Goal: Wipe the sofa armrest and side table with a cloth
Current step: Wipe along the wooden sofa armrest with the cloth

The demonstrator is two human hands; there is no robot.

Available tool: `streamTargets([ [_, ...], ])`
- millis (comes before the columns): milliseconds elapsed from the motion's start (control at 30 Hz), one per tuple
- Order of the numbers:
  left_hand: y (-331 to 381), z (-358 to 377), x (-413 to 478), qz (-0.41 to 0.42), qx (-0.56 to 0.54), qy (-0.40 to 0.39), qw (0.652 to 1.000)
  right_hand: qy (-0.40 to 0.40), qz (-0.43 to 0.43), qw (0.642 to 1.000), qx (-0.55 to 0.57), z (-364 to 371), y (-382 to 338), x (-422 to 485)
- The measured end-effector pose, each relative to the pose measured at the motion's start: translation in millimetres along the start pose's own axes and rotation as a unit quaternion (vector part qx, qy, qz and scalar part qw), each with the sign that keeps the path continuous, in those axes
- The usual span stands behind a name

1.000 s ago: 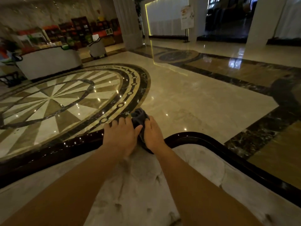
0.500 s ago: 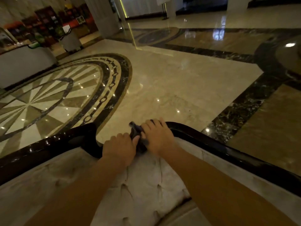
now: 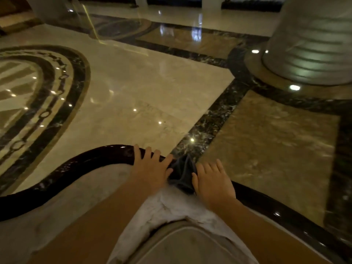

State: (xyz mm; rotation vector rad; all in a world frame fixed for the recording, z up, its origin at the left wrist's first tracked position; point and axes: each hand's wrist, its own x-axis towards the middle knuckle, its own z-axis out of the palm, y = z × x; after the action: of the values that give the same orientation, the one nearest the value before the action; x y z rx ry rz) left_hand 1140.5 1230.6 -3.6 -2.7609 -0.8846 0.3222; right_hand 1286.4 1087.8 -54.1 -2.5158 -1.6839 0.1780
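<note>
Dark grey cloth (image 3: 182, 173) bunched on the glossy dark wooden rail (image 3: 91, 161) of the sofa armrest (image 3: 171, 206), at its far edge, wedged between both hands. Left hand (image 3: 150, 168) lies flat on the rail just left of the cloth, fingers straight and spread, thumb side touching the cloth; not curled round it. Right hand (image 3: 213, 181) lies flat just right of the cloth, fingers straight and slightly spread, thumb edge pressed against the fabric. Cloth is crumpled, folded into ridges, soft-looking, partly draped over the rail's outer side. Rail is curved, polished, reflective, running from the left edge of the sofa round to the lower right. Inside it, pale tufted upholstery, wrinkled and worn. Beyond the rail: shiny marble floor (image 3: 144, 92) with dark veined bands and a circular inlay at left. Ribbed pale column base (image 3: 308, 46) at upper right. No containers in view.
</note>
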Motion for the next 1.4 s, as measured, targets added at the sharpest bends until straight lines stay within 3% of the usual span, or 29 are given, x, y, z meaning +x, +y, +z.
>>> streamTargets([
  [167, 99, 6, 10, 0.063, -0.075, 0.009, 0.995, -0.035, 0.047, 0.998, -0.013, -15, 54, -45],
  [400, 201, -12, -2, 0.102, -0.181, 0.029, 0.978, -0.016, 0.094, 0.995, -0.017, -38, 120, -128],
  [767, 333, -52, -38, 0.189, -0.159, 0.070, 0.967, -0.042, 0.192, 0.980, -0.030, -29, 213, -258],
  [900, 404, -63, -57, 0.249, -0.100, 0.028, 0.963, -0.077, 0.196, 0.976, -0.044, -18, 253, -313],
  [1100, 476, -79, -73, 0.234, -0.062, -0.040, 0.969, -0.014, 0.255, 0.967, 0.024, -5, 283, -341],
  [1233, 504, -97, -44, 0.211, -0.023, -0.062, 0.975, 0.017, 0.325, 0.937, 0.124, -3, 312, -320],
  [1400, 525, -92, -48, 0.199, -0.091, -0.039, 0.975, 0.054, 0.430, 0.862, 0.264, -7, 316, -328],
])
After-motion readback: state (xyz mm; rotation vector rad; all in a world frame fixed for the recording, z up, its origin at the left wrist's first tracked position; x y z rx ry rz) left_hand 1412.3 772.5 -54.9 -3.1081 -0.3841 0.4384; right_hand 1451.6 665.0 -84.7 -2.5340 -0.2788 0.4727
